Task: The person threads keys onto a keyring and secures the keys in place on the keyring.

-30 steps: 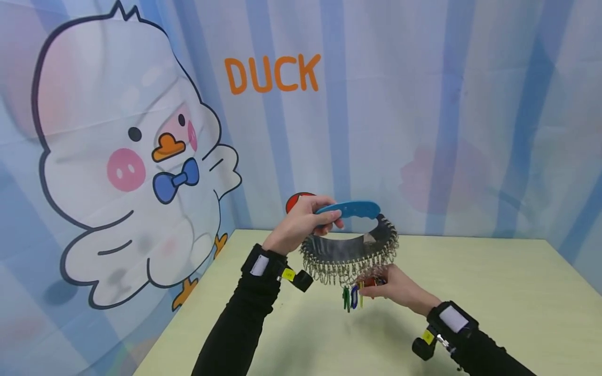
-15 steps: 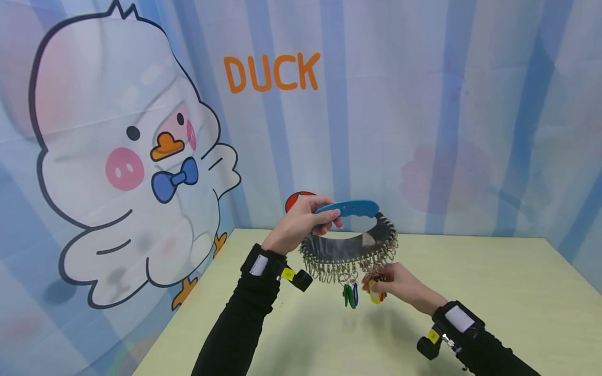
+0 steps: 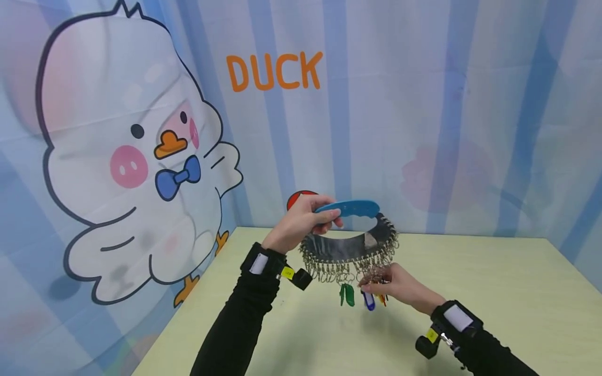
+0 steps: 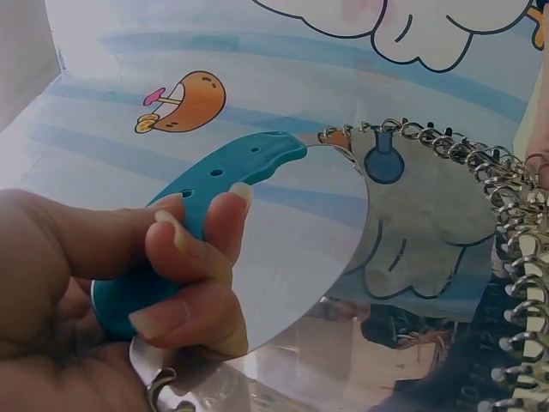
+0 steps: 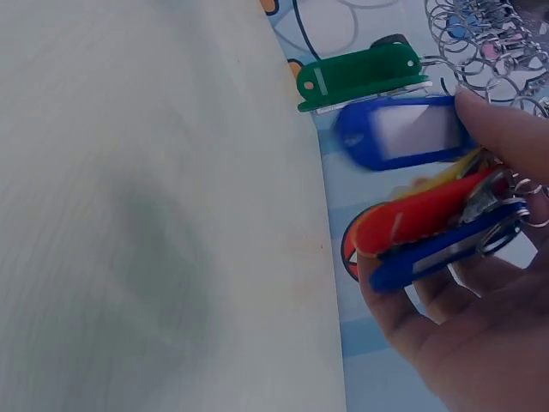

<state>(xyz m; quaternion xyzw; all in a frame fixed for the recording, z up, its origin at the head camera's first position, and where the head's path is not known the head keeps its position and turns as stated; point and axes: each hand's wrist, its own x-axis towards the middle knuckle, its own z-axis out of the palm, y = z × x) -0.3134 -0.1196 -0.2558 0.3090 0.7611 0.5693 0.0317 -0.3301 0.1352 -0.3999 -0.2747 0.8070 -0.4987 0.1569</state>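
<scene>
My left hand (image 3: 303,222) grips the blue handle (image 3: 355,208) of a large key ring holder, a curved shiny metal plate (image 4: 300,335) with metal hooks and rings (image 3: 329,270) along its edge. The holder is raised above the table. Under the plate my right hand (image 3: 400,287) pinches a blue key tag (image 5: 412,133) between thumb and fingers. A red key tag (image 5: 429,210), a yellow one and another blue tag (image 5: 446,249) lie against the fingers of that hand. Just left of it, green key tags (image 5: 360,77) hang free from the holder.
The pale yellow table (image 3: 494,292) spreads below both hands. Behind it hangs a striped blue curtain (image 3: 385,104) with a printed duck (image 3: 164,156). Wrist cameras (image 3: 301,280) are strapped to both forearms.
My right hand has shifted slightly right. The yellow tag, then the blue one, has moved from beside the green tags toward that hand. My left hand keeps holding the handle in place.
</scene>
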